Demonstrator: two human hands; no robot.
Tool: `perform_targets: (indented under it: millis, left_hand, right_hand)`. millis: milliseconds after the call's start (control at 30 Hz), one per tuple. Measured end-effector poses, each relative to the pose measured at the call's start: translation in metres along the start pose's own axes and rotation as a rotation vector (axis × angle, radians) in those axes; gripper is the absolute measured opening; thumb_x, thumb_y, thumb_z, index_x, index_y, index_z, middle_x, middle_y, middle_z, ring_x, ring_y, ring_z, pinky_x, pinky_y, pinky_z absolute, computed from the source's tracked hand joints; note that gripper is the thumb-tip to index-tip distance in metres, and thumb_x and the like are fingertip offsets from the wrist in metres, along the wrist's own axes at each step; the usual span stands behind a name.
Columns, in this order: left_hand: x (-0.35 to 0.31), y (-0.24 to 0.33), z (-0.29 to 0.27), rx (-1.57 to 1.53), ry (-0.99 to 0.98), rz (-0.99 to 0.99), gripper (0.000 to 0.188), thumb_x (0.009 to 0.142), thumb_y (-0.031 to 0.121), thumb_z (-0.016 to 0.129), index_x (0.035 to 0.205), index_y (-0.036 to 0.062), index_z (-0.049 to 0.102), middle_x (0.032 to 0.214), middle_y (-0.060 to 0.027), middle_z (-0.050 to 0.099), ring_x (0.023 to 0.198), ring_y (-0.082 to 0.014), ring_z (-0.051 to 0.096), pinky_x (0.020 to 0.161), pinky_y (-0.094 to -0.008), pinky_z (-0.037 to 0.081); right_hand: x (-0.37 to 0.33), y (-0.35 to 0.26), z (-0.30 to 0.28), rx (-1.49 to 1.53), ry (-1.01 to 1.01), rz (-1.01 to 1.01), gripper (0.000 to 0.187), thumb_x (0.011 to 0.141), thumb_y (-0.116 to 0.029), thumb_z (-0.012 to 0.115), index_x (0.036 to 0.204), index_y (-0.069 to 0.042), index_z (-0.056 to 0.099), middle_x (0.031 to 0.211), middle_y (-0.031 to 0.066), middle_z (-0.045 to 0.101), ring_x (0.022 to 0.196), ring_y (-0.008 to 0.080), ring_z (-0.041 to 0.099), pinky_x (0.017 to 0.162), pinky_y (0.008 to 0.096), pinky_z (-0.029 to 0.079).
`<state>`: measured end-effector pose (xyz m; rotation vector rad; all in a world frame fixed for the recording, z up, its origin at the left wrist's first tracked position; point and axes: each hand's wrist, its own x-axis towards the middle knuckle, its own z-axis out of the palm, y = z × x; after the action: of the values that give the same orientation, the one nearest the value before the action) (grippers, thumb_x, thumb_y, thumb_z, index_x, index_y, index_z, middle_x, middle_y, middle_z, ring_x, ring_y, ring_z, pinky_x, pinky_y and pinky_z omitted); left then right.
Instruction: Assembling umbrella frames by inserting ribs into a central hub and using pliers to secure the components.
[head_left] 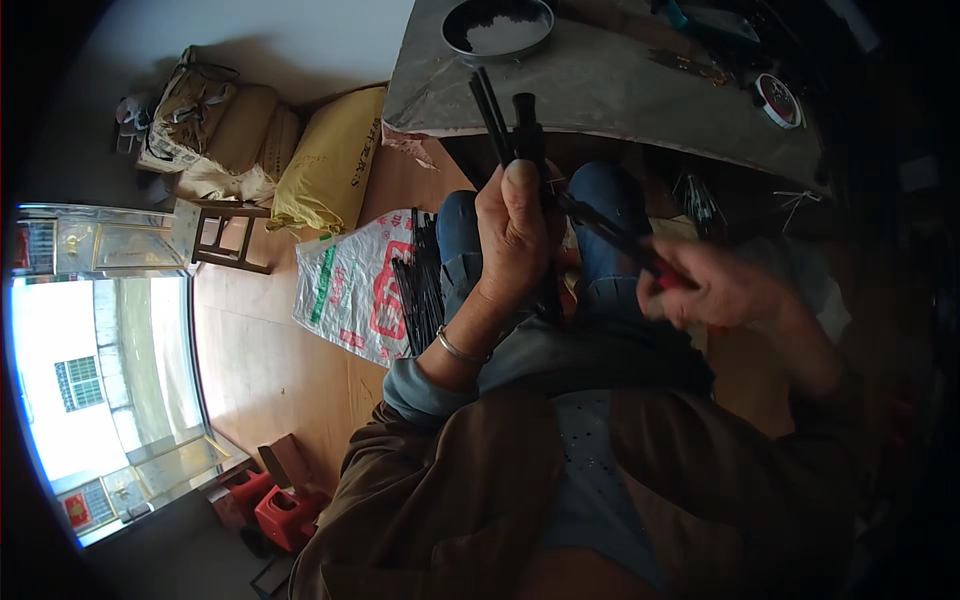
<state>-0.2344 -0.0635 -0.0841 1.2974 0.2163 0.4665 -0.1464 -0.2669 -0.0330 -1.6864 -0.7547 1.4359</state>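
Observation:
Upright over my lap, my left hand (pixel 515 230) is closed around a few thin black rods (pixel 488 115) and a thicker black tube with a flared end (pixel 526 112), its thumb pressed along them. To its right, my right hand (pixel 722 285) is wrapped around the red handle (pixel 667 273) of a dark, long tool (pixel 608 228). The tool slants up toward the tube just beside my left fingers. Motion smears the right hand, and the tool's kind cannot be made out. Many thin black rods (pixel 420 290) lie by my left knee on a printed white sack (pixel 345 280).
A grey table (pixel 600 95) ahead bears a round pan with pale grains (pixel 500 32), a small round tin (pixel 779 101) and tools. Leftward are a yellow sack (pixel 330 160), a stack of sacks (pixel 235 125), a wooden stool (pixel 232 236) and red plastic items (pixel 285 515). Under the table's right side stand thin rods (pixel 700 200).

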Motion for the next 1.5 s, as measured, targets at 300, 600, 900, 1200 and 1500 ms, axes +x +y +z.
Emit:
perform_targets:
  millis: [300,600,900,1200,1500]
  left_hand:
    - [0.006,-0.006,0.006,0.102,-0.063,0.052,0.055,0.097,0.054,0.033,0.091,0.0039,0.055,0.056,-0.0005,0.051,0.038,-0.0068,0.044,0.036,-0.0201,0.031]
    - [0.007,-0.005,0.005,0.096,-0.028,0.014,0.056,0.097,0.055,0.032,0.091,0.0041,0.055,0.054,-0.0013,0.050,0.038,-0.0079,0.045,0.036,-0.0207,0.033]
    - [0.008,0.003,0.012,0.002,-0.064,-0.022,0.053,0.096,0.055,0.039,0.085,0.0046,0.054,0.056,0.0042,0.047,0.045,-0.0021,0.042,0.041,-0.0180,0.029]
    - [0.014,0.006,0.012,-0.017,-0.067,-0.084,0.057,0.095,0.057,0.038,0.080,0.0048,0.054,0.056,0.0030,0.049,0.044,-0.0033,0.042,0.040,-0.0184,0.029]
    - [0.016,-0.001,0.016,0.032,-0.030,-0.005,0.054,0.097,0.053,0.038,0.080,0.0040,0.054,0.056,0.0043,0.046,0.047,-0.0022,0.040,0.043,-0.0190,0.029]
  right_hand:
    - [0.021,0.061,0.035,1.337,-0.843,-0.234,0.035,0.085,-0.035,0.069,0.089,-0.005,0.049,0.064,0.0036,0.058,0.042,0.0137,0.056,0.039,0.0237,0.046]
    - [-0.003,0.010,-0.002,-0.147,0.155,-0.090,0.028,0.093,-0.014,0.051,0.116,0.002,0.052,0.078,0.0067,0.062,0.055,0.0098,0.056,0.054,0.0264,0.050]
    - [-0.012,-0.017,-0.005,0.398,-0.052,0.010,0.030,0.098,-0.020,0.048,0.116,0.004,0.050,0.070,0.0048,0.058,0.055,0.0093,0.057,0.052,0.0245,0.051]
    - [0.001,-0.006,0.020,0.536,-0.088,0.171,0.042,0.096,-0.044,0.049,0.084,-0.004,0.049,0.057,-0.0028,0.042,0.044,0.0050,0.040,0.042,0.0237,0.040]
    - [-0.015,-0.042,-0.011,0.265,-0.038,0.315,0.031,0.096,-0.032,0.052,0.089,-0.002,0.051,0.061,-0.0016,0.048,0.045,0.0065,0.045,0.044,0.0240,0.044]
